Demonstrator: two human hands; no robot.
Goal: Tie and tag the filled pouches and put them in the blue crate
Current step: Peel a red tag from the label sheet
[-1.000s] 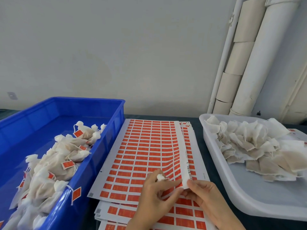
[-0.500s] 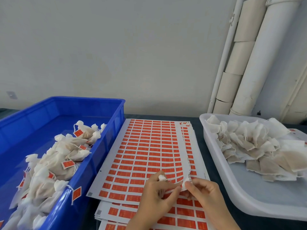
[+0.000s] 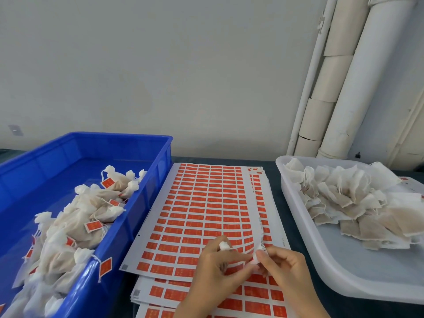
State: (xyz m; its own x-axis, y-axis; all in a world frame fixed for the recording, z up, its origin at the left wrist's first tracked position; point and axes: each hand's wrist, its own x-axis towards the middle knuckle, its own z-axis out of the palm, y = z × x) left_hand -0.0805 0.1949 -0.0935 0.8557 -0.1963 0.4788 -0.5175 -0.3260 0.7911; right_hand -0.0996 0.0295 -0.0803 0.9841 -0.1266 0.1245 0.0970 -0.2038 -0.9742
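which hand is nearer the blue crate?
Left. Left hand is over the label sheet, on the side of the blue crate; right hand lies beyond it, toward the white tray.

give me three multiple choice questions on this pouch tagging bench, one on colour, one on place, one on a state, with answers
1. What colour are the labels on the label sheets? A orange-red B green C black
2. Where do the untagged pouches lie? A on the label sheets B on the floor C in the white tray
3. What is the right hand doing? A lying flat and open B pinching the lifted edge of a label sheet C holding scissors
Answers: 1 A, rows of orange-red rectangles cover the sheets. 2 C, the tagless pile sits in the tray at right. 3 B, thumb and finger nip the curled white strip.
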